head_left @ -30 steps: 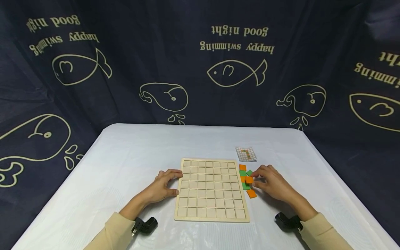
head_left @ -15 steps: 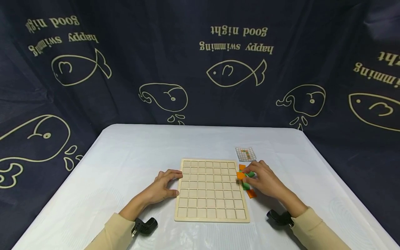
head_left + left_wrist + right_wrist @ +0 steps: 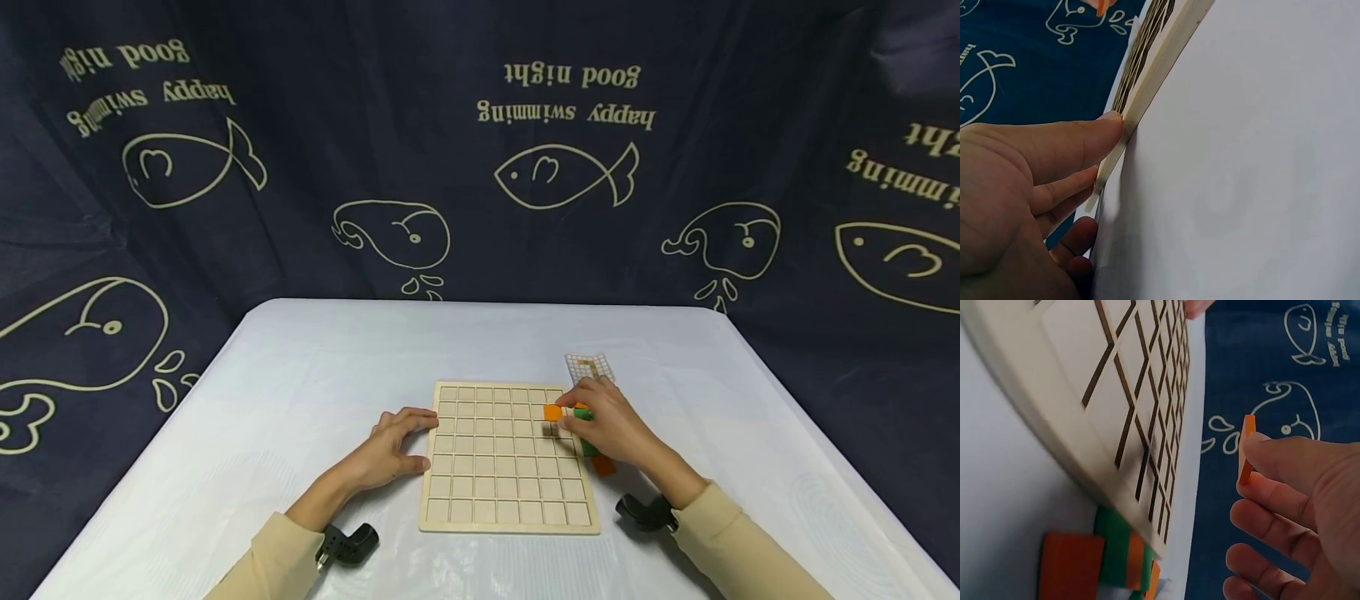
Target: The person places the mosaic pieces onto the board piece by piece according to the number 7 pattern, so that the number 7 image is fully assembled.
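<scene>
A light wooden grid board (image 3: 487, 467) lies flat on the table. My left hand (image 3: 386, 450) rests against its left edge; in the left wrist view the thumb (image 3: 1094, 140) touches the rim with its tip, fingers loosely spread. My right hand (image 3: 611, 423) pinches a square orange tile (image 3: 552, 412) between thumb and index finger, held above the upper right cells of the board. The right wrist view shows this tile (image 3: 1247, 450) edge-on and apart from the board, the other fingers loosely bent.
Beside the board's right edge lie several green and orange tiles, including a green one (image 3: 588, 448) and an orange one (image 3: 603, 465), partly under my right hand. A pattern card (image 3: 588, 367) lies beyond them. A dark printed curtain (image 3: 480, 250) hangs behind the white table (image 3: 330, 358).
My right hand has moved left from the loose tiles to over the board, carrying the orange tile. It now covers part of the pattern card. The left hand has stayed put.
</scene>
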`<state>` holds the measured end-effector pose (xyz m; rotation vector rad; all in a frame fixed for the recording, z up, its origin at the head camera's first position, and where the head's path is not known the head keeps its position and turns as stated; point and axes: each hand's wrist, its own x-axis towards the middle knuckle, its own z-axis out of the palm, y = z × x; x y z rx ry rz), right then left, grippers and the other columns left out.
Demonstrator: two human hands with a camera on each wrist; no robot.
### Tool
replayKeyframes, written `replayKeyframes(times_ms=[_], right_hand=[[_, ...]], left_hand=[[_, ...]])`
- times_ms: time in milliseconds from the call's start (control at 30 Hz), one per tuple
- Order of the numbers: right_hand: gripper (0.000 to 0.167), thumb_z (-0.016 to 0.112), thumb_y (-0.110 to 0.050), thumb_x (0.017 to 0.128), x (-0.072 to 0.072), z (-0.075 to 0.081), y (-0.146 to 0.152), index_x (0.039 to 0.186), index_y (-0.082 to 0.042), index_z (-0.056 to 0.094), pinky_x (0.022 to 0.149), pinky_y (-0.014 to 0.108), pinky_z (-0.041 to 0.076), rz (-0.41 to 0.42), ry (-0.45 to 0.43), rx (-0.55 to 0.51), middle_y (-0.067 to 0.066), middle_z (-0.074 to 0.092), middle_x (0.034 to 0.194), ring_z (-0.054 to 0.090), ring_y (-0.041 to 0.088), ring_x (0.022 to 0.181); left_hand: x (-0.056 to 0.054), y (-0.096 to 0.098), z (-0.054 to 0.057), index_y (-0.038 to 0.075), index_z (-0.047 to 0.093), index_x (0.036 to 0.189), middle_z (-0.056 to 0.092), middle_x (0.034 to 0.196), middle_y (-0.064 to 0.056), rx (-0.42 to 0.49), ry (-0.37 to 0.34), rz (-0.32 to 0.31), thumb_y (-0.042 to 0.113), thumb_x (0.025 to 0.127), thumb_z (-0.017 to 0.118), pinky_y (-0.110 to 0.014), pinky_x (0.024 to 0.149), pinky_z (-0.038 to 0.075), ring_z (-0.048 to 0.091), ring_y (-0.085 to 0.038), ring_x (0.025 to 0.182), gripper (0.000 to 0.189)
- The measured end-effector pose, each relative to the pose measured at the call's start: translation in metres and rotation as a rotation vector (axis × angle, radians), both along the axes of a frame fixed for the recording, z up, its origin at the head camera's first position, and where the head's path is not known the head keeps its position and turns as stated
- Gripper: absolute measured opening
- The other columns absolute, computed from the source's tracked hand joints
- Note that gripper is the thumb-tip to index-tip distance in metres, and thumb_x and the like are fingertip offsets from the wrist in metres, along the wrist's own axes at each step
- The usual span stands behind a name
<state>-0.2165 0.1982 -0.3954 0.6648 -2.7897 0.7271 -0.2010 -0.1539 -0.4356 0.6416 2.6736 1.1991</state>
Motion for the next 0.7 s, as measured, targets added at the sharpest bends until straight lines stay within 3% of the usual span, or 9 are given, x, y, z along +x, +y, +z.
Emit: replayKeyframes(times_ms=[67,233,400,700], right_hand=[[0.021,0.072,-0.02,0.082,-0.001,0.001,-0.004,0.102,-0.012,0.07,0.103,0.057,0.031,0.005,-0.003,-0.004,0.002,0.062,0.1,0.052,0.03,0.106],[0.02,0.071,-0.02,0.082,-0.002,0.001,-0.012,0.101,-0.013,0.07,0.086,0.046,0.041,0.023,0.021,-0.011,0.0,0.063,0.096,0.048,0.021,0.097],[0.019,0.071,-0.017,0.082,-0.005,0.0,-0.018,0.099,-0.012,0.071,0.081,0.039,0.039,0.044,0.054,-0.008,-0.001,0.063,0.094,0.045,0.016,0.09],[0.02,0.071,-0.02,0.082,-0.008,-0.001,-0.031,0.102,-0.013,0.071,0.077,0.033,0.036,0.05,0.025,0.018,-0.001,0.062,0.094,0.043,0.013,0.085]], left_hand=[[0.0,0.0,0.0,0.012,0.055,0.131,0.043,0.145,0.001,0.001,-0.004,0.001,0.016,0.079,0.074,-0.039,0.093,0.026,0.032,-0.018,0.112,0.056],[0.0,0.0,-0.001,0.013,0.055,0.13,0.043,0.145,0.001,0.004,-0.01,0.006,0.016,0.078,0.074,-0.042,0.095,0.025,0.032,-0.019,0.114,0.055],[0.0,0.0,-0.001,0.012,0.055,0.13,0.043,0.145,0.001,0.009,-0.008,0.008,0.016,0.078,0.074,-0.041,0.094,0.025,0.032,-0.018,0.113,0.055],[0.0,0.0,-0.001,0.013,0.055,0.13,0.043,0.145,0.001,0.003,0.0,0.009,0.015,0.078,0.074,-0.038,0.092,0.026,0.033,-0.018,0.111,0.055]])
